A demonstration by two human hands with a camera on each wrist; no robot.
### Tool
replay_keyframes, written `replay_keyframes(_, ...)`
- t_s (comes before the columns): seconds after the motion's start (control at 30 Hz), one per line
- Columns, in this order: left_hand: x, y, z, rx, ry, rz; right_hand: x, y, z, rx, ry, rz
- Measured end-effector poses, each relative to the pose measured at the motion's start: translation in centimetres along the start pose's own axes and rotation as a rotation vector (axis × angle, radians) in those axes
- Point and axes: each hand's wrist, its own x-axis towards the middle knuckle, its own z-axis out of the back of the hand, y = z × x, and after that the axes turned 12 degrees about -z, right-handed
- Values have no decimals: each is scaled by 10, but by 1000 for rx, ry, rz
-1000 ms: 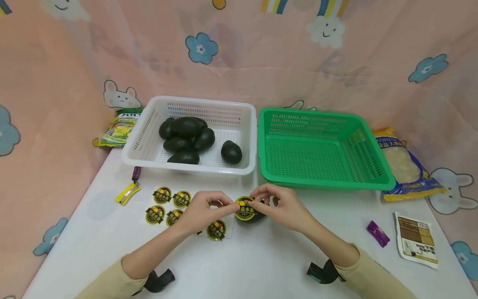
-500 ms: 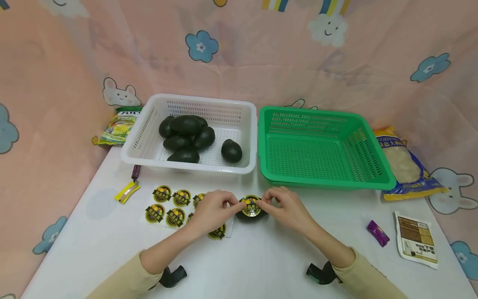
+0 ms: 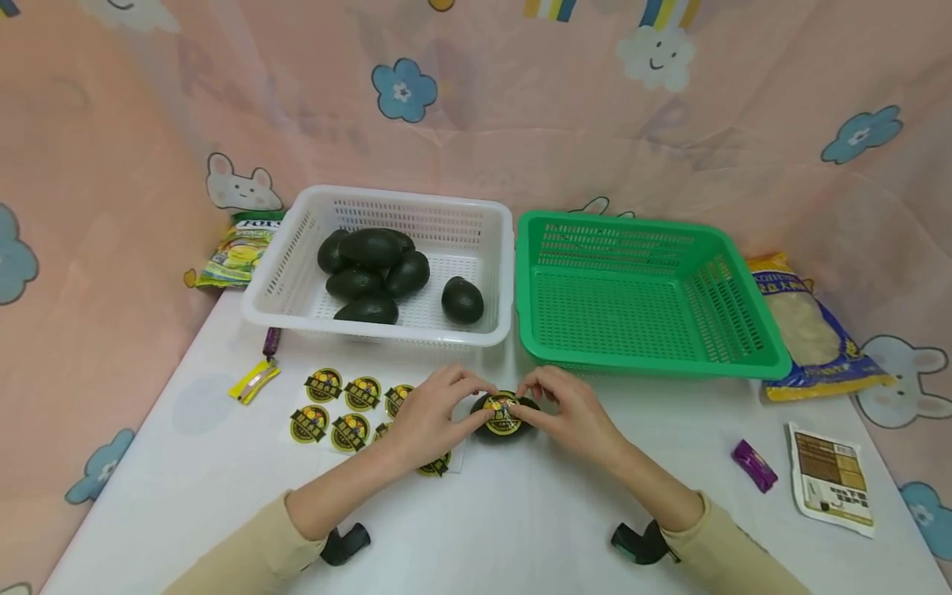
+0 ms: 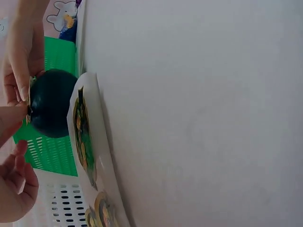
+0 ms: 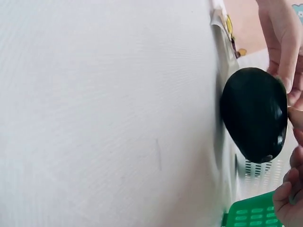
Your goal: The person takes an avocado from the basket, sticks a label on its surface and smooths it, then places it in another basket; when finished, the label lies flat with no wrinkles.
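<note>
avocado [image 5: 253, 113]: lies on the tabletop [image 3: 513, 529], between both hands, short of the green basket [image 3: 654, 364]'s near left corner.
sticker [image 3: 502, 421]: on its upper side, probably so both thumbs reach it.
left hand [image 3: 427, 421]: thumb pressing the sticker, forefinger apart, perhaps smoothing.
right hand [image 3: 576, 417]: likewise opposite, likely steadying.
sticker sheet [image 3: 457, 463]: just left, presumably for short reaches.

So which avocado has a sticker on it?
The avocado between the left hand and right hand, under the round sticker; the other avocados, all in the white basket, show none.
</note>
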Motion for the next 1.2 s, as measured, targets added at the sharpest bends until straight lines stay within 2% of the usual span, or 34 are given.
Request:
replay_keyframes(0.1,1,4,-2,58,5,-100,1,-4,-1,53,37,51)
replay_keyframes(0.17,1,6,-4,85,25,-122,2,-8,-2,81,69,47)
replay_keyframes(0.27,2,7,-6,76,47,-118,3,-14,-2,112,117,10)
replay_keyframes(0.37,2,8,-8,22,55,-95,4,-18,-1,119,156,-28)
replay_keyframes(0.5,2,8,-11,-59,75,-72,0,-17,5,159,144,-115)
replay_keyframes(0.63,3,7,-11,-113,122,-55,-10,-14,15,338,96,-279)
replay_keyframes(0.77,6,8,-11,-86,207,-42,-17,-15,24,536,70,-391)
replay_keyframes(0.87,10,10,-11,-61,273,-38,-18,-18,28,641,62,-474)
replay_keyframes(0.97,12,12,-12,-82,310,-36,-16,-20,29,735,52,-565)
replay_keyframes(1.1,14,14,-13,-129,319,-59,-10,-23,29,853,41,-620)
replay_keyframes(1.2,16,10,-10,-171,317,-83,-6,-25,30,897,43,-632)
